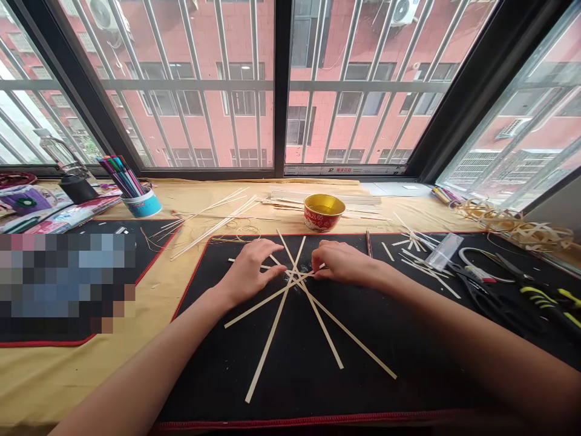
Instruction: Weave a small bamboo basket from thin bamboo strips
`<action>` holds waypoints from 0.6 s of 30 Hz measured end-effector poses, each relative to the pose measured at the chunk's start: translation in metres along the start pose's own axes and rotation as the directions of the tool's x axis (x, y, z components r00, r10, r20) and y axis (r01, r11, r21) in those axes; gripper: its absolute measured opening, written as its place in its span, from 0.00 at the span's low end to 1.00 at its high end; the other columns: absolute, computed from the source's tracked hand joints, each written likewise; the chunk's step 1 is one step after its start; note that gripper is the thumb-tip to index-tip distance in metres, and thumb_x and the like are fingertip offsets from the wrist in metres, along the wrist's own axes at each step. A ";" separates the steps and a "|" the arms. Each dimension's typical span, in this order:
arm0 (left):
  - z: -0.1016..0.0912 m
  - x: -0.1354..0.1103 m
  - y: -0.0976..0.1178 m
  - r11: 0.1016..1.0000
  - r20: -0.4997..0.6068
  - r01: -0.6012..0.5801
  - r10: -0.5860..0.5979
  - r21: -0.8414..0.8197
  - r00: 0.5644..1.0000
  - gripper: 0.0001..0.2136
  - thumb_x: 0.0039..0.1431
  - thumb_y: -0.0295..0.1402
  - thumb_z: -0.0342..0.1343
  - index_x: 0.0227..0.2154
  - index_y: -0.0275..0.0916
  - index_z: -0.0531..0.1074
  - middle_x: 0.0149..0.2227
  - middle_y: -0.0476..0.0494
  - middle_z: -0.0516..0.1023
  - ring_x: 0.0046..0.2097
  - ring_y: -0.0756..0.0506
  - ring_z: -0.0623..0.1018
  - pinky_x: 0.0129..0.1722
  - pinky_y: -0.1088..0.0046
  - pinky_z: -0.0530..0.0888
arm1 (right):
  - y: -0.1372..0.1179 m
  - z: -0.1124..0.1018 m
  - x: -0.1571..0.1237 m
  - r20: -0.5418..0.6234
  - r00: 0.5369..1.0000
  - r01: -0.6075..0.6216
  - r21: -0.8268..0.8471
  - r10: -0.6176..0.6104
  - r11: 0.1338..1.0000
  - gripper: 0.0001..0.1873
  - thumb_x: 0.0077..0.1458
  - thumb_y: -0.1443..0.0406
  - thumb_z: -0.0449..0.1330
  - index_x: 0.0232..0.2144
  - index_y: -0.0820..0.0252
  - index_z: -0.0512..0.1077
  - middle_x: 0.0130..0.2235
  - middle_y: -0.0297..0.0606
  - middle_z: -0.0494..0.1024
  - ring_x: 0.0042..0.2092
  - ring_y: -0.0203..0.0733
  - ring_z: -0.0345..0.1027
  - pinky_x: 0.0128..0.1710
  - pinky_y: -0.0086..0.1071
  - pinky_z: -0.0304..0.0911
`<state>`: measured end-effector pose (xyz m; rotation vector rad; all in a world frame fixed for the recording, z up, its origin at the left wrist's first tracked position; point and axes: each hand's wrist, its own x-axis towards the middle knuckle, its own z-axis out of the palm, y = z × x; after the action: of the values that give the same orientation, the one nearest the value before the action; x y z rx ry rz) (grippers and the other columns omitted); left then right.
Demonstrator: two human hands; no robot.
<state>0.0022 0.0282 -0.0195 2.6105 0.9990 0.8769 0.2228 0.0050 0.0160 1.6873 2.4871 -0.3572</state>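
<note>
Windows crossed by metal bars look out on a pink building, and below them a yellow cloth covers the table. On a black mat with red edging lies a star of thin pale strips, their crossing point between the two hands. At its left side, the left hand is spread, thumb and forefinger apart, the thumb tip just beside the crossing. The right hand bends its fingers down over the strip ends on the other side (whether they pinch one, I cannot tell).

Flat on the mat, the strips fan out in several directions. One has its long axis running from lower left up to the right, past the crossing; two slant from lower right to upper left; another, flatter, rises from the left toward the right fingers. Beyond the hands stands a red bowl, and pliers lie far right.
</note>
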 end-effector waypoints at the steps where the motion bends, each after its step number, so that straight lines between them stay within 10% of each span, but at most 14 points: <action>1: 0.000 0.000 0.000 1.000 -0.031 0.001 -0.001 0.009 1.000 0.11 0.55 0.33 0.60 0.41 0.36 0.74 0.41 0.40 0.79 0.47 0.41 0.76 0.49 0.60 0.71 | 0.001 -0.001 0.001 0.014 1.000 -0.009 -0.005 0.010 1.000 0.06 0.53 0.64 0.60 0.34 0.58 0.75 0.40 0.41 0.75 0.43 0.46 0.69 0.39 0.31 0.59; 18: -0.007 0.000 0.007 0.999 -0.181 -0.006 0.014 0.046 0.983 0.03 0.56 0.27 0.58 0.29 0.39 0.76 0.29 0.48 0.80 0.34 0.45 0.77 0.37 0.66 0.70 | -0.001 -0.007 -0.008 0.008 0.998 -0.055 -0.052 0.055 0.997 0.09 0.58 0.62 0.54 0.36 0.59 0.72 0.42 0.41 0.74 0.42 0.44 0.69 0.38 0.30 0.58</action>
<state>0.0016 0.0227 -0.0115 2.6122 1.0625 1.1242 0.2253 -0.0008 0.0247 1.7258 2.4160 -0.2927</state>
